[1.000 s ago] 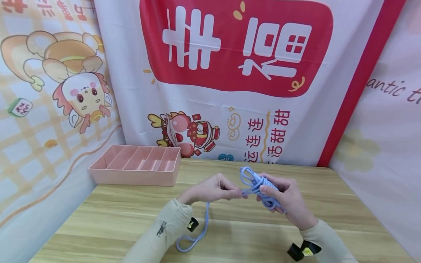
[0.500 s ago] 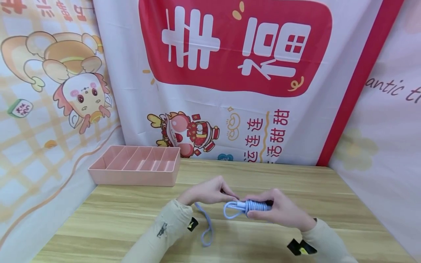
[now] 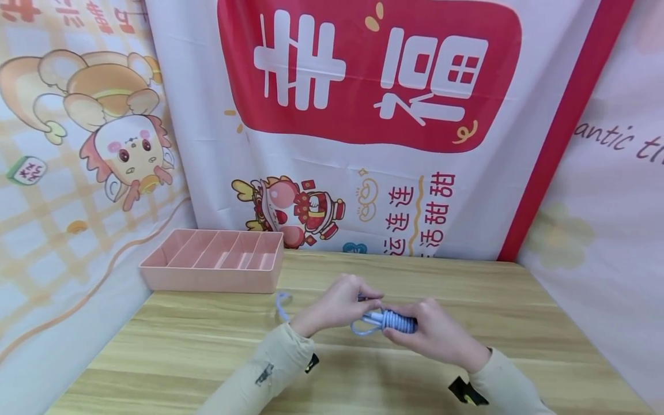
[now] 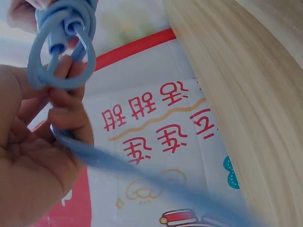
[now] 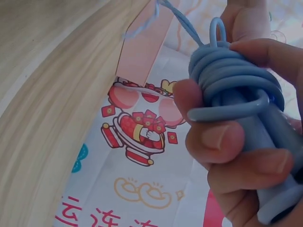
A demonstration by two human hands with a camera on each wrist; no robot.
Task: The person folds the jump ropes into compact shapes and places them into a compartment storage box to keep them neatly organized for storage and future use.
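A light-blue jump rope (image 3: 400, 321) is bundled, its cord wound in tight turns (image 5: 232, 75) around two handles (image 5: 251, 125) lying side by side. My right hand (image 3: 443, 334) grips this bundle with curled fingers, above the table. Close to its left end, my left hand (image 3: 339, 302) pinches a strand of the cord (image 4: 113, 163) that runs out through its bent fingers. A small loop (image 4: 66, 84) sticks out of the bundle toward the left hand. The cord's loose tail (image 3: 282, 305) shows beyond the left wrist; the part between is hidden by the hand.
A pink divided tray (image 3: 210, 280) stands at the back left of the wooden table (image 3: 467, 288). Printed cloth (image 3: 337, 155) hangs behind the table, with more printed cloth along both sides.
The bundle was tilted in my right hand a second ago and now lies level, lower and farther left. The loose tail has swung from below the left hand to its far left side.
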